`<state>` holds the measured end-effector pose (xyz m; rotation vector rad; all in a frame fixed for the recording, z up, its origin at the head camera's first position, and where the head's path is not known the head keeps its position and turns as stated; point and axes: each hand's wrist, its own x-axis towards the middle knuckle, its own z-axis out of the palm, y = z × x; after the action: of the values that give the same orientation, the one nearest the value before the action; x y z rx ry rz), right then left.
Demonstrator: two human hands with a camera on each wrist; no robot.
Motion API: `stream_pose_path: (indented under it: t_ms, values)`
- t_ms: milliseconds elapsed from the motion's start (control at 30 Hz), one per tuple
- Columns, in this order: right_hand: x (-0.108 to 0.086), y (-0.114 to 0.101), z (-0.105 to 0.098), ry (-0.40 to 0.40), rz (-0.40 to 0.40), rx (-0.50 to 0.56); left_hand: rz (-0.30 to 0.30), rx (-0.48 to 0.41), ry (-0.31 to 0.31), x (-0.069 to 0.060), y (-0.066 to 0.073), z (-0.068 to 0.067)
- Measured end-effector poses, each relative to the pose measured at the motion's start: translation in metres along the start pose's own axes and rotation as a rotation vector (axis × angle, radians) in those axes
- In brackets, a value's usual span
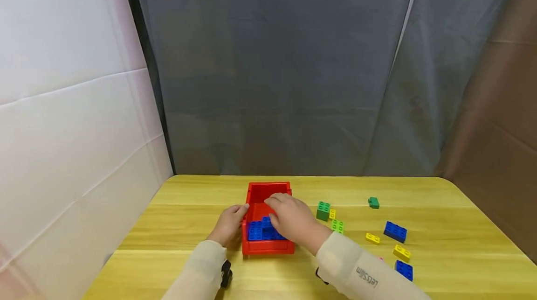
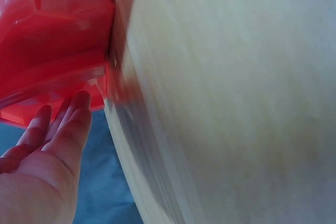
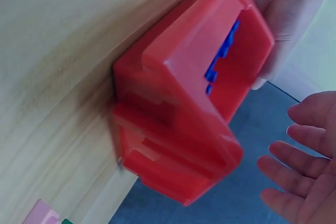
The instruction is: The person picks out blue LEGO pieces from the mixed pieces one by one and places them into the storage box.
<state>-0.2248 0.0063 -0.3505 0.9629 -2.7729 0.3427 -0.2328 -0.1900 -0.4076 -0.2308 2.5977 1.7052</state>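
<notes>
A red plastic bin (image 1: 268,247) stands on the table, with several blue building bricks (image 1: 255,231) lying in its near end. My left hand (image 1: 228,223) rests against the bin's left side; in the left wrist view its fingers (image 2: 73,129) reach out fairly straight to the red wall. Over the bin's right side hovers my right hand (image 1: 295,220), which hides part of the blue bricks. The right wrist view shows this right hand (image 3: 310,166) with spread, relaxed fingers and nothing in them.
Right of the bin lie a dark green brick (image 1: 323,211), a lime brick (image 1: 337,226) and a small green piece (image 1: 374,202). Further right are a blue brick (image 1: 395,231), another blue brick (image 1: 404,270) and yellow bricks (image 1: 402,252). A grey curtain (image 1: 268,80) hangs behind the table.
</notes>
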Motion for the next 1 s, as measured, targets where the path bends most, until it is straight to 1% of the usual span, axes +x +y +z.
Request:
stream_pose_path:
  t_ms: [200,333,533,633,767,900,1000]
  values:
    - [-0.011,-0.003,-0.005,0.034,-0.009,0.017,-0.006,-0.004,-0.001,0.001,-0.002,-0.001]
    - [-0.018,-0.003,-0.01,0.056,-0.037,0.004,-0.008,0.005,-0.006,0.002,-0.002,-0.001]
    - [-0.031,-0.001,-0.022,0.089,-0.056,-0.013,-0.039,0.013,-0.02,0.001,0.0,0.0]
    - [-0.037,0.002,-0.03,0.097,-0.048,-0.009,-0.052,0.005,-0.027,0.001,0.002,0.0]
    - [-0.046,0.009,-0.039,0.125,-0.035,-0.013,-0.054,-0.007,-0.028,0.001,0.003,0.001]
    - [-0.056,0.021,-0.043,0.194,-0.031,-0.026,-0.044,-0.013,-0.023,0.003,0.004,0.002]
    - [-0.064,0.03,-0.045,0.219,-0.009,-0.039,-0.041,-0.015,-0.024,0.003,0.004,0.003]
